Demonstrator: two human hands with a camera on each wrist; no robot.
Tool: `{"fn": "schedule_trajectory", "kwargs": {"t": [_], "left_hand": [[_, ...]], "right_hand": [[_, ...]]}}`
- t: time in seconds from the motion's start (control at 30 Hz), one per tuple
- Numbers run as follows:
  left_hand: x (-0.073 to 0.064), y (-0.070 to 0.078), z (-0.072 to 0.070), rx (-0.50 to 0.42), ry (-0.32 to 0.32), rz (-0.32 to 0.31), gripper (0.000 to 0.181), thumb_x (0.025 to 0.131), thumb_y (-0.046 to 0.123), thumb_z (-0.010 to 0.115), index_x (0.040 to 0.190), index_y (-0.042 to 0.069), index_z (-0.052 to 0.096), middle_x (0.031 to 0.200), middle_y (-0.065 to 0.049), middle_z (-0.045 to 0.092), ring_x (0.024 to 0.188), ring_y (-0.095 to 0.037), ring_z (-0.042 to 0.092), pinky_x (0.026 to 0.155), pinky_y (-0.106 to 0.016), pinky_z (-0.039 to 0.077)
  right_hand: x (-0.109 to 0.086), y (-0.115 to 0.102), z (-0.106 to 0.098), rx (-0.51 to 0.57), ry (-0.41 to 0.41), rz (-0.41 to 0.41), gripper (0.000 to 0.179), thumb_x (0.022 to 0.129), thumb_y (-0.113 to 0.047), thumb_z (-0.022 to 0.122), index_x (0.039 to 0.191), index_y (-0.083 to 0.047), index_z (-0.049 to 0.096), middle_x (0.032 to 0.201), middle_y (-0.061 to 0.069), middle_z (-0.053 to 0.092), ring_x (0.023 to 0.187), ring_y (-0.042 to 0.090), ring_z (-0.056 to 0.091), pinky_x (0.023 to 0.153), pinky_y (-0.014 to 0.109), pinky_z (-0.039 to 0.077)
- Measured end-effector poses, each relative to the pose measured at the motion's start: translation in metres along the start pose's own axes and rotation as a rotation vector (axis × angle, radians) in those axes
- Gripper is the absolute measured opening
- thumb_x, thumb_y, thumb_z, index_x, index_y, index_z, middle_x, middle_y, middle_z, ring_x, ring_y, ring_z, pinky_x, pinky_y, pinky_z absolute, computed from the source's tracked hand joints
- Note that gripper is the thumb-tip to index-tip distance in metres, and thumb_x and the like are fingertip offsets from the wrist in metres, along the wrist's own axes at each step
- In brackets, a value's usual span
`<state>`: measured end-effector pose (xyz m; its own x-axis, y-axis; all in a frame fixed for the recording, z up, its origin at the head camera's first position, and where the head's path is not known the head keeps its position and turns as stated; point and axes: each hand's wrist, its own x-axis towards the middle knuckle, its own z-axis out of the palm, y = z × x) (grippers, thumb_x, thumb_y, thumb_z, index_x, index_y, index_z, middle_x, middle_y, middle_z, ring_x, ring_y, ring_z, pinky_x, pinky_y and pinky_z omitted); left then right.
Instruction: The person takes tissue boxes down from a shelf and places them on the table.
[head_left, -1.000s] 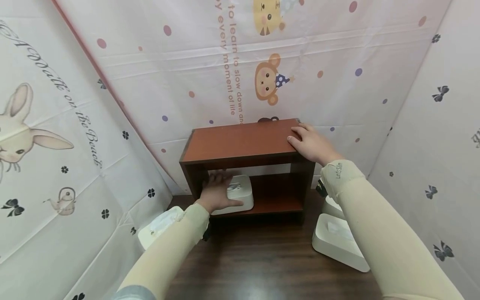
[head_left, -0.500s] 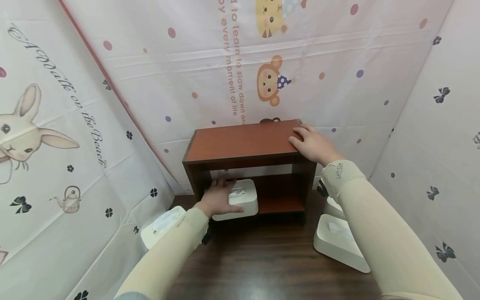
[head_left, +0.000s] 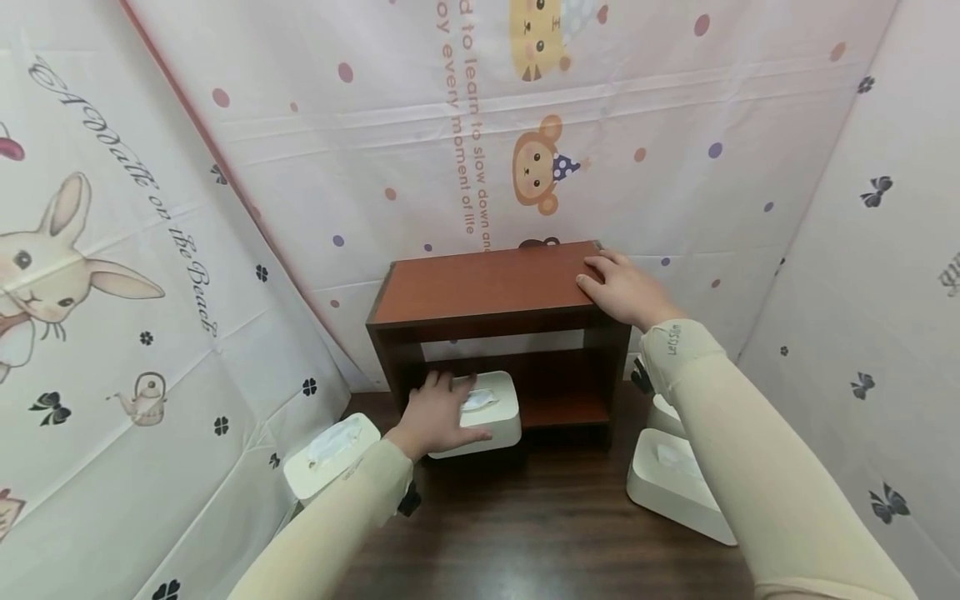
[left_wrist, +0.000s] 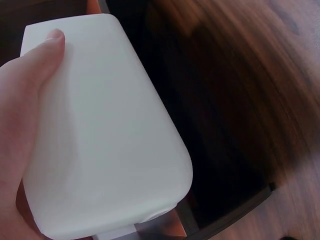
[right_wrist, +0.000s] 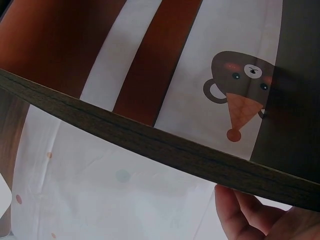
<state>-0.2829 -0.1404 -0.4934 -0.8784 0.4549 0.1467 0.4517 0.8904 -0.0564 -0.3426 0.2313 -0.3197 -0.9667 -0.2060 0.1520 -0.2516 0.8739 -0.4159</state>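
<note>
A white tissue box (head_left: 495, 425) with a tissue in its top slot sits at the left front of a small brown wooden shelf (head_left: 480, 283), jutting past the lower board. My left hand (head_left: 438, 414) grips this box, thumb along its front and fingers over the top. In the left wrist view the thumb lies on the smooth white side of the box (left_wrist: 105, 125). My right hand (head_left: 626, 289) holds the shelf's top right corner; in the right wrist view its bent fingers (right_wrist: 230, 210) touch the dark board edge (right_wrist: 150, 140).
A second tissue box (head_left: 330, 454) stands left of the shelf. To the right are another tissue box (head_left: 678, 483) and one more white box (head_left: 667, 417), partly hidden by my sleeve. Printed cloth walls (head_left: 360, 167) enclose the dark wooden surface (head_left: 525, 533).
My left hand has drawn the tissue box forward, from inside the shelf to beyond its front edge. The right hand keeps its place on the shelf corner.
</note>
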Motion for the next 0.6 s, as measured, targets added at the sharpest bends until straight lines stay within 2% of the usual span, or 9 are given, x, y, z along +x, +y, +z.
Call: {"fn": "schedule_trajectory", "kwargs": {"t": [0.17,0.37,0.6], "left_hand": [[-0.005,0.001,0.002,0.02,0.022,-0.008,0.112,0.085,0.097,0.057,0.171,0.027,0.044,0.149,-0.022,0.057,0.132,-0.044,0.054,0.086,-0.065,0.057],[-0.017,0.008,0.001,0.031,0.004,-0.008,0.113,0.086,0.098,0.054,0.172,0.027,0.04,0.146,-0.021,0.057,0.13,-0.042,0.054,0.084,-0.062,0.056],[-0.034,0.008,0.0,0.005,0.028,-0.012,0.112,0.083,0.098,0.058,0.171,0.029,0.044,0.148,-0.019,0.057,0.135,-0.041,0.052,0.089,-0.065,0.054]], "right_hand": [[0.001,-0.001,0.0,0.008,0.003,-0.004,0.074,0.115,-0.058,0.039,0.174,-0.014,0.034,0.181,0.019,0.017,0.163,0.049,0.023,0.125,0.073,0.023],[-0.001,0.0,-0.001,0.011,-0.001,-0.007,0.074,0.115,-0.058,0.039,0.174,-0.014,0.034,0.181,0.02,0.017,0.162,0.051,0.023,0.125,0.074,0.023],[-0.002,-0.002,-0.002,0.005,-0.004,-0.003,0.074,0.115,-0.058,0.039,0.174,-0.014,0.034,0.18,0.02,0.018,0.161,0.051,0.025,0.124,0.074,0.024]]}}
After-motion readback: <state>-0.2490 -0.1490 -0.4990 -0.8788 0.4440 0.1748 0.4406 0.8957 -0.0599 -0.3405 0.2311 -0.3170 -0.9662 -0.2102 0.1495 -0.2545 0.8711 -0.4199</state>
